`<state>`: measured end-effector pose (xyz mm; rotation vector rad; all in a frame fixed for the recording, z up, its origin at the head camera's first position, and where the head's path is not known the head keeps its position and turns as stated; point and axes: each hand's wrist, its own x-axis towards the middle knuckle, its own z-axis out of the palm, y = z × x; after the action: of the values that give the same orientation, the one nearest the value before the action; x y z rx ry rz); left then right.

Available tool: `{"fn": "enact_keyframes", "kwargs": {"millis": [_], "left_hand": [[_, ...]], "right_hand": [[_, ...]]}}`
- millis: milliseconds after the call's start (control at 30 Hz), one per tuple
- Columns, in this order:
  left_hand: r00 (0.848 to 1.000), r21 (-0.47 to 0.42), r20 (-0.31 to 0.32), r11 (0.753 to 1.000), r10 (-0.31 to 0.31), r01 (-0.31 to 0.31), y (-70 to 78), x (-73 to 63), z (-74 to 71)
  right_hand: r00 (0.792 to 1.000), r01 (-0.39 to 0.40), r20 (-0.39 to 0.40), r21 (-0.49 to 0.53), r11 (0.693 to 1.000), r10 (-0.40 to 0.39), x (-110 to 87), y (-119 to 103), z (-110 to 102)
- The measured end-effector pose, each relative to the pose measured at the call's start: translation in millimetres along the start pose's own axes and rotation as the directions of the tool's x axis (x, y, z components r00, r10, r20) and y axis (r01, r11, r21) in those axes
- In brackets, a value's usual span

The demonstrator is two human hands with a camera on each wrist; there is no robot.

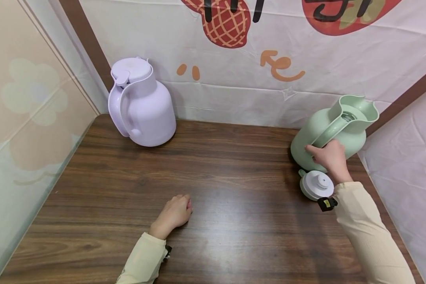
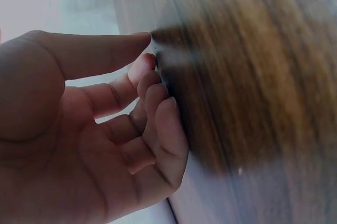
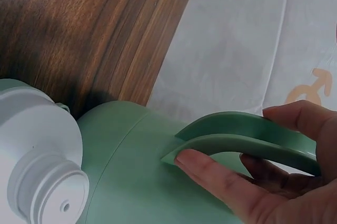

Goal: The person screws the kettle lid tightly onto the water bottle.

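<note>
So the green jug (image 1: 321, 124) is at the back right of the table (image 1: 227, 173), mouth uncovered, with its lid (image 1: 316, 185) right by the base. Looks like stiff, smooth plastic, so I'd guess the body's slick, and probably hefty if it's full (can't tell). Might have a fragile liner, so go gently. Best hold is the handle (image 3: 237, 142), which is where the right hand (image 1: 331, 156) is, thumb and fingers pinching it from both sides. The left hand (image 1: 175, 211) rests on the table, fingers loosely curled, holding nothing. Purple jug (image 1: 152, 110) stands back left, lidded.
</note>
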<state>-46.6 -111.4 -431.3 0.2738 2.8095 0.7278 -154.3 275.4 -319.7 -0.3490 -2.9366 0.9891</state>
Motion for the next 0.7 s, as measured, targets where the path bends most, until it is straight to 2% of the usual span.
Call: {"fn": "enact_keyframes", "kwargs": {"millis": [167,400,700], "left_hand": [[1.0,0.002,0.004,1.0,0.005,-0.005,-0.6,0.0,-0.3],[1.0,-0.008,0.02,1.0,-0.008,0.008,-1.4,0.7,-1.5],[0.999,-0.003,0.044,1.0,-0.011,0.012,-2.3,3.3,-0.9]], "right_hand": [[0.999,-0.032,0.021,0.029,0.999,0.031,-2.0,-0.3,-2.4],[0.998,0.036,0.056,0.016,0.999,-0.036,-4.0,4.3,-7.4],[0.997,0.05,0.059,0.054,0.997,-0.053,-4.0,7.7,-9.4]]}}
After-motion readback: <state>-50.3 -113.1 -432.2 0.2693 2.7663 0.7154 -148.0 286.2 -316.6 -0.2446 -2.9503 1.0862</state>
